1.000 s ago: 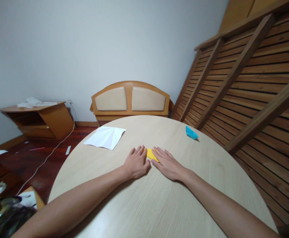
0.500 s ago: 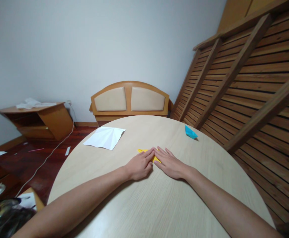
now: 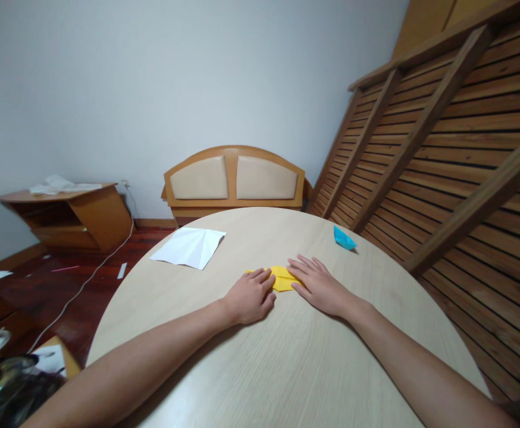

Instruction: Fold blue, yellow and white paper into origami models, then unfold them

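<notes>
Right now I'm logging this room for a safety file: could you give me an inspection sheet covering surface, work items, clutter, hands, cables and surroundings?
Surface: round, light wood-grain table.
Work items: folded yellow paper, partly hidden.
Clutter: creased white sheet at left, folded blue paper at right, both on the table.
Hands: left hand over the yellow paper's left end, right hand over its right.
Cables: white cord across the floor.
Surroundings: headboard beyond; slatted wooden frame right; cabinet left.
</notes>
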{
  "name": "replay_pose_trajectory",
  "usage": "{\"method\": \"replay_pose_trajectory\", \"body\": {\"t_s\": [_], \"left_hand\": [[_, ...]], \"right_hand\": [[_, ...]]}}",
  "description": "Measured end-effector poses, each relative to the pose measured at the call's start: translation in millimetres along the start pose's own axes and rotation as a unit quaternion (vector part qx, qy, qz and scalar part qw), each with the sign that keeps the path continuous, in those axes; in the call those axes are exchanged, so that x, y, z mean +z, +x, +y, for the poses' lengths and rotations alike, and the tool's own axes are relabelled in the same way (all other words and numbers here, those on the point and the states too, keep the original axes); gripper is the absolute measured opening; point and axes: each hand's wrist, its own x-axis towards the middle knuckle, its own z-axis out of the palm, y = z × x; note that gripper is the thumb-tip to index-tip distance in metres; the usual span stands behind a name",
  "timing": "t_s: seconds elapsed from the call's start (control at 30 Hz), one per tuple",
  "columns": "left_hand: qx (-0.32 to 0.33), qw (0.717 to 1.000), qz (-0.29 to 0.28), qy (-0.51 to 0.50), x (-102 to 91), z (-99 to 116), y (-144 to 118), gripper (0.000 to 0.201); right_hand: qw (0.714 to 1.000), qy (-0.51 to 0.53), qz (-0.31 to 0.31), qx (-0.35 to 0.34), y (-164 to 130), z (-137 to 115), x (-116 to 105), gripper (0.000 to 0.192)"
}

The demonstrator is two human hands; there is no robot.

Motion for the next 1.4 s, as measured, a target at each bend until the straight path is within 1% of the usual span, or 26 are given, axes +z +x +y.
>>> {"method": "replay_pose_trajectory", "body": {"t_s": [0.07, 0.13, 0.2, 0.37, 0.53, 0.67, 0.77, 0.8, 0.87, 0.97, 1.03, 1.17, 1.27, 1.4], "left_hand": [[-0.007, 1.0, 0.002, 0.006, -0.4, 0, 0, 0.037], [-0.011, 1.0, 0.004, 0.009, 0.1, 0, -1, 0.038], [-0.012, 1.0, 0.007, 0.01, 0.6, 1, -1, 0.039], [-0.062, 0.997, 0.024, 0.039, 0.5, 3, -2, 0.036], [-0.07, 0.997, 0.006, 0.037, 3.4, 3, 0, 0.041], [-0.126, 0.99, -0.003, 0.057, 7.9, 5, -1, 0.049], [-0.165, 0.983, 0.007, 0.081, 8.6, 8, -2, 0.053], [-0.163, 0.983, 0.014, 0.084, 7.9, 8, -2, 0.052], [-0.131, 0.988, 0.03, 0.078, 5.3, 8, -2, 0.05], [-0.081, 0.995, 0.035, 0.044, 0.5, 7, -1, 0.038], [-0.076, 0.996, 0.029, 0.031, -1.5, 6, 1, 0.031], [-0.077, 0.996, 0.031, 0.03, -1.3, 3, 3, 0.03], [-0.076, 0.996, 0.035, 0.03, 0.2, -1, 4, 0.029], [-0.057, 0.997, 0.046, 0.01, -0.3, -2, 3, 0.026]], "right_hand": [[0.999, 0.007, 0.028, -0.041, 3, -8, -5, 0.039], [0.997, 0.024, 0.033, -0.07, 5, -16, -7, 0.034], [0.995, 0.041, 0.028, -0.085, 7, -21, -7, 0.03], [0.993, 0.079, 0.026, -0.082, 8, -20, 0, 0.025], [0.992, 0.092, 0.032, -0.082, 8, -16, 2, 0.02], [0.992, 0.087, 0.032, -0.081, 8, -14, 1, 0.021], [0.994, 0.079, 0.031, -0.074, 9, -14, 1, 0.02], [0.994, 0.077, 0.032, -0.069, 9, -15, 1, 0.019], [0.995, 0.077, 0.036, -0.056, 9, -15, 2, 0.018], [0.994, 0.087, 0.046, -0.041, 10, -17, 3, 0.017], [0.994, 0.091, 0.051, -0.036, 10, -17, 3, 0.017], [0.995, 0.08, 0.052, -0.03, 9, -17, 3, 0.021], [0.994, 0.093, 0.058, -0.019, 9, -16, 4, 0.023], [0.991, 0.111, 0.073, -0.015, 10, -16, 7, 0.026]]}}
